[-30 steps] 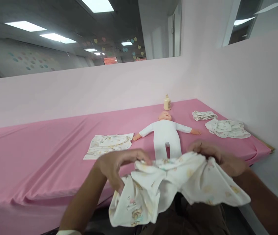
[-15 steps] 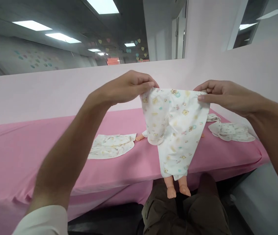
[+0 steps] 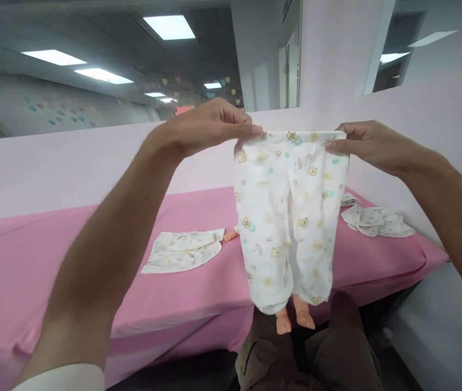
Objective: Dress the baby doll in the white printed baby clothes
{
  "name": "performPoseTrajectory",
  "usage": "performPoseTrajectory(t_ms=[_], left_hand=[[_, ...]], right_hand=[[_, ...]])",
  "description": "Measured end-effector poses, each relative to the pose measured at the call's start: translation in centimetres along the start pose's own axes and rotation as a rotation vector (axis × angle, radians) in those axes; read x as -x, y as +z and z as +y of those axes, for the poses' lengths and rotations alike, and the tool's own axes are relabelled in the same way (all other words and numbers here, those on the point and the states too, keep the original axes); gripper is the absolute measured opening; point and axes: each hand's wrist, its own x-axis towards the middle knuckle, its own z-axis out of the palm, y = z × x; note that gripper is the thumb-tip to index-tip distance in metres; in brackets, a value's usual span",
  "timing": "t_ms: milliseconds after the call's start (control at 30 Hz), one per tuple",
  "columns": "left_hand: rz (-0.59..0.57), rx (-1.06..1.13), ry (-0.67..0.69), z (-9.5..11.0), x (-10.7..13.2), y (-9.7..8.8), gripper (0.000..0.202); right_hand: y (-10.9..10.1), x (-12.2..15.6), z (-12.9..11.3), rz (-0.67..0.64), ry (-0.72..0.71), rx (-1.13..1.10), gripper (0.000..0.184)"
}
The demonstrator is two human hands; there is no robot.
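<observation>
A pair of white baby pants (image 3: 288,217) printed with small bears hangs upright by its waistband, both legs dangling. My left hand (image 3: 218,127) pinches the left end of the waistband, and my right hand (image 3: 367,142) grips the right end. Behind the pants lies a baby doll (image 3: 304,314), mostly hidden. Its two feet show below the pant hems, over the table's front edge, and one small hand (image 3: 231,234) sticks out at the left.
Left of the doll, a folded printed white garment (image 3: 184,250) lies on the pink-covered table (image 3: 198,296). More folded printed cloths (image 3: 377,220) rest at the right end. A pink wall (image 3: 198,176) with windows rises behind, and my knees (image 3: 332,347) are under the front edge.
The pants have unfolded so both legs now hang down at full length. Both hands are slightly higher in view, with the waistband stretched between them.
</observation>
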Motion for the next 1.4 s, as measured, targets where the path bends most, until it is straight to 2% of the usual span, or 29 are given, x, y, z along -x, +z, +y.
performPoseTrajectory(t_ms=[100, 167, 267, 333, 433, 533, 667, 733, 800, 867, 900, 933, 1000, 1067, 1100, 1167, 1233, 1333, 1400], left_hand=[[0.073, 0.122, -0.022, -0.4, -0.4, 1.3, 0.031], [0.110, 0.205, -0.086, -0.1, -1.0, 2.4, 0.023], [0.176, 0.329, -0.183, 0.7, -1.9, 4.1, 0.014], [0.212, 0.395, -0.210, 1.4, -2.4, 5.2, 0.012], [0.220, 0.445, -0.179, 2.7, -2.6, 6.7, 0.014], [0.215, 0.421, -0.117, 4.2, -2.3, 7.6, 0.020], [0.146, 0.292, -0.050, 5.3, -1.5, 7.0, 0.020], [0.155, 0.222, -0.026, 5.0, -1.0, 6.3, 0.021], [0.274, 0.191, -0.020, 4.2, -0.5, 6.0, 0.024], [0.387, 0.232, -0.044, 2.9, 0.3, 6.9, 0.038], [0.391, 0.286, -0.063, 2.3, 0.7, 7.7, 0.049], [0.340, 0.363, -0.087, 1.8, 1.2, 8.9, 0.061], [0.138, 0.560, -0.109, 1.0, 2.3, 11.7, 0.077], [-0.018, 0.755, -0.149, 0.7, 3.4, 14.6, 0.082], [-0.050, 0.838, -0.187, 0.7, 3.9, 15.8, 0.081], [-0.041, 0.963, -0.285, 0.8, 4.8, 17.7, 0.075], [-0.003, 1.041, -0.375, 0.9, 5.5, 18.7, 0.063], [0.021, 1.089, -0.443, 1.2, 6.7, 18.9, 0.047], [0.050, 1.048, -0.460, 1.5, 7.6, 18.4, 0.042]], right_hand=[[0.4, -0.7, 0.4, -0.037, 0.023, -0.137, 0.029], [1.3, -1.3, 0.5, 0.055, 0.048, -0.182, 0.028], [3.1, -1.5, 0.0, 0.272, 0.118, -0.219, 0.029], [4.4, -0.8, -0.9, 0.342, 0.141, -0.296, 0.028], [6.1, 1.2, -2.7, 0.246, 0.086, -0.416, 0.023], [7.2, 3.2, -3.8, 0.120, -0.001, -0.413, 0.024], [7.5, 3.8, -3.4, 0.158, -0.058, -0.338, 0.034], [7.4, 3.5, -3.0, 0.161, -0.037, -0.331, 0.030], [7.1, 3.2, -2.8, 0.145, -0.011, -0.371, 0.025], [6.9, 3.1, -3.0, 0.138, -0.008, -0.456, 0.020], [6.8, 3.1, -3.1, 0.137, -0.014, -0.505, 0.018], [6.8, 3.1, -3.3, 0.135, -0.022, -0.551, 0.017], [6.6, 3.1, -3.6, 0.132, -0.038, -0.624, 0.016], [6.5, 3.1, -3.9, 0.135, -0.051, -0.669, 0.018], [6.3, 3.0, -3.8, 0.141, -0.053, -0.682, 0.019], [5.9, 2.6, -3.3, 0.170, -0.049, -0.685, 0.022], [5.4, 2.2, -2.1, 0.230, -0.030, -0.658, 0.025], [4.9, 2.1, 0.8, 0.337, 0.062, -0.551, 0.035], [5.1, 2.7, 3.0, 0.314, 0.174, -0.412, 0.044]])
